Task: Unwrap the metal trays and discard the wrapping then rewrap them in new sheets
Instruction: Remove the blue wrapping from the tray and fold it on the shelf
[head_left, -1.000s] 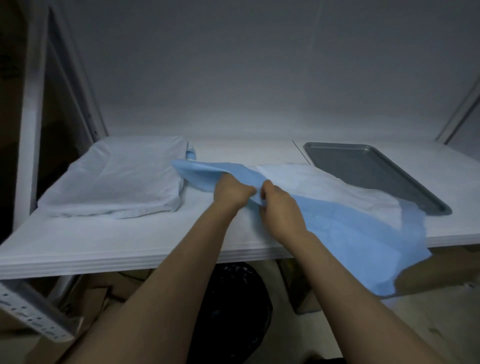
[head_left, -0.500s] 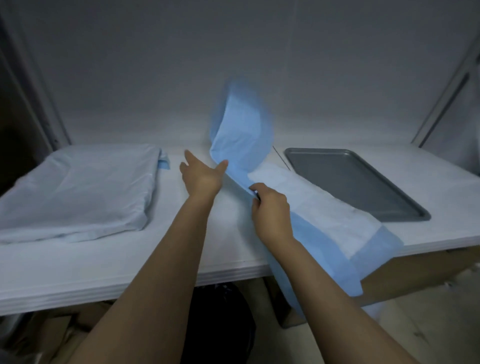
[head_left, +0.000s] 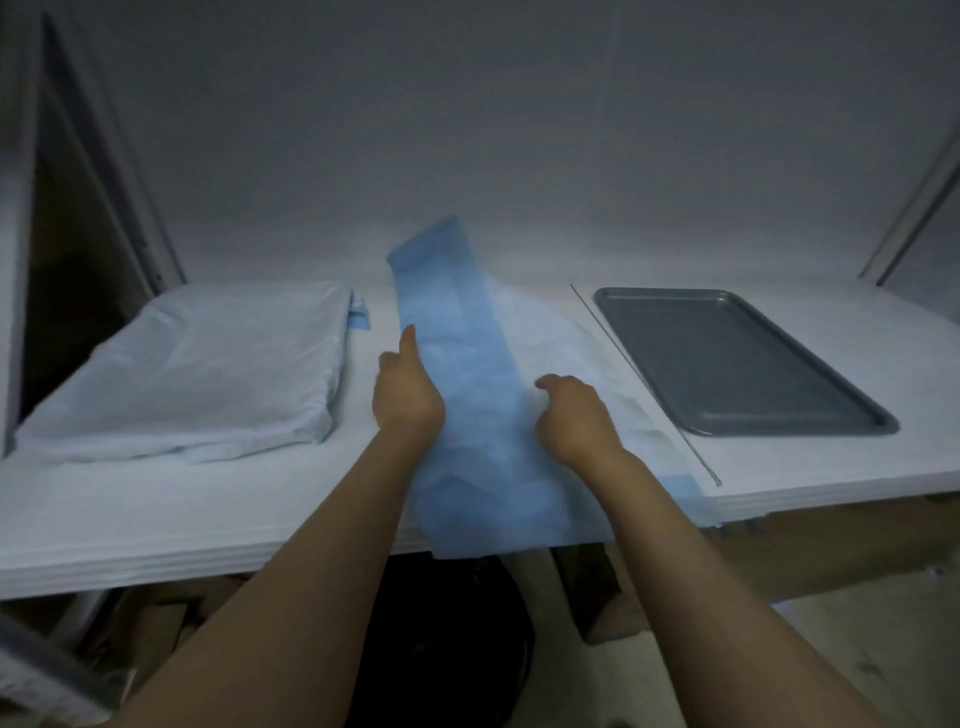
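A long blue sheet (head_left: 467, 415) lies across the middle of the white table (head_left: 208, 509); its far end curls up against the back wall and its near end hangs over the front edge. A white sheet (head_left: 561, 338) lies beside it on the right. My left hand (head_left: 408, 397) holds the blue sheet's left edge, one finger pointing away, the others hidden under the sheet. My right hand (head_left: 576, 415) grips the sheets with curled fingers at the blue sheet's right edge. A bare grey metal tray (head_left: 727, 358) sits at the right. A wrapped tray (head_left: 208, 364) sits at the left.
A black bin bag (head_left: 447, 639) stands under the table between my arms. Cardboard boxes (head_left: 831, 545) sit below the table at the right and lower left. White shelf uprights (head_left: 130, 171) rise at both sides. A seam (head_left: 644, 384) runs between two table tops.
The blue sheet, flung up in the air half a second ago, has come down lengthwise on the table. Both hands have moved apart to its two edges.
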